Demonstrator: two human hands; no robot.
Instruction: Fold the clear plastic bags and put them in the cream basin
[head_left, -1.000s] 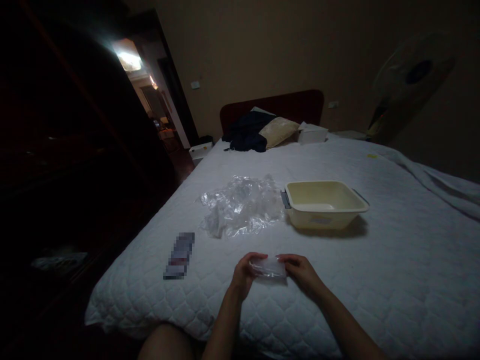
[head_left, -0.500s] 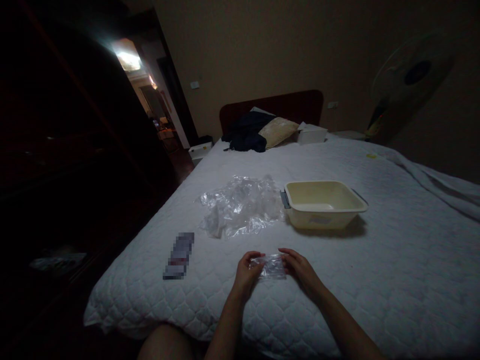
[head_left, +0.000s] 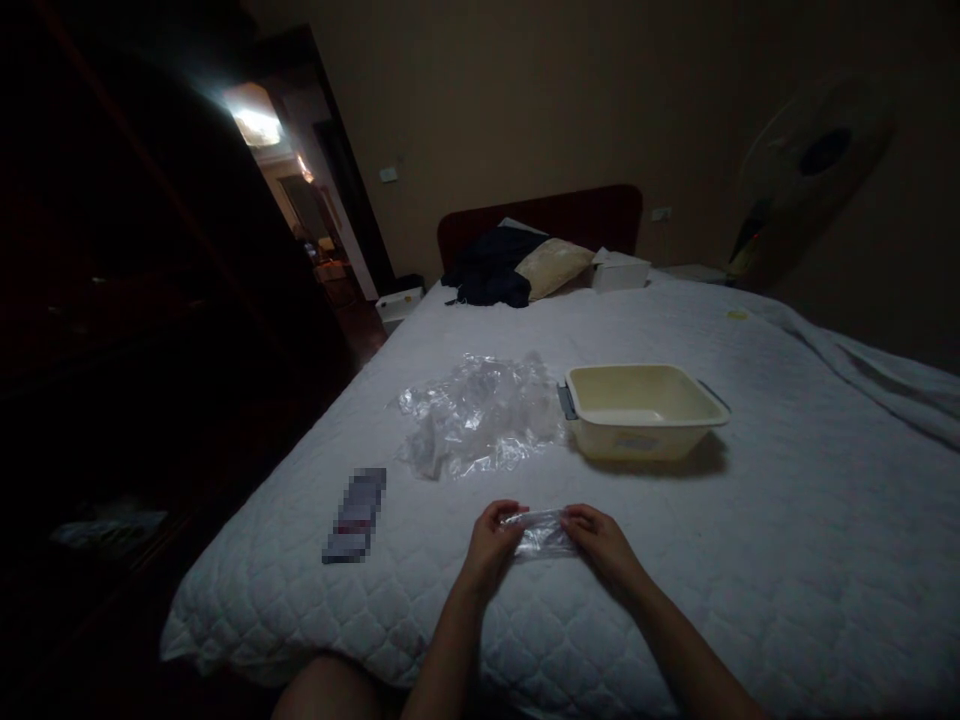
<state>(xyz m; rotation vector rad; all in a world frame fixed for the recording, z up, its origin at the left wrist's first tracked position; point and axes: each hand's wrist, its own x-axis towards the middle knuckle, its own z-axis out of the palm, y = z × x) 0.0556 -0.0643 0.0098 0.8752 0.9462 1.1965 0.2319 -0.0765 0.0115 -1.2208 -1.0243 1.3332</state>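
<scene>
A small clear plastic bag [head_left: 545,536] is stretched between my hands, just above or on the white quilted bed. My left hand [head_left: 495,540] grips its left edge, fingers curled behind and thumb in front. On the right edge, my right hand [head_left: 600,540] has its fingers closed on the plastic. Beyond my hands lies a loose pile of crumpled clear plastic bags [head_left: 487,415]. To the right of that pile stands a cream plastic basin [head_left: 645,440] with grey handles; its visible inside holds nothing I can make out.
A blurred-out flat rectangular object [head_left: 356,515] lies on the bed [head_left: 810,560] to the left. Dark cloth [head_left: 495,265], a beige pillow [head_left: 555,268] and a white box [head_left: 621,272] sit by the headboard [head_left: 600,212]. A fan [head_left: 821,150] stands at the far right.
My right hand has closed its fingers on the bag's right edge, where they were more spread before. The bag looks pulled straighter along the top. The view has shifted slightly.
</scene>
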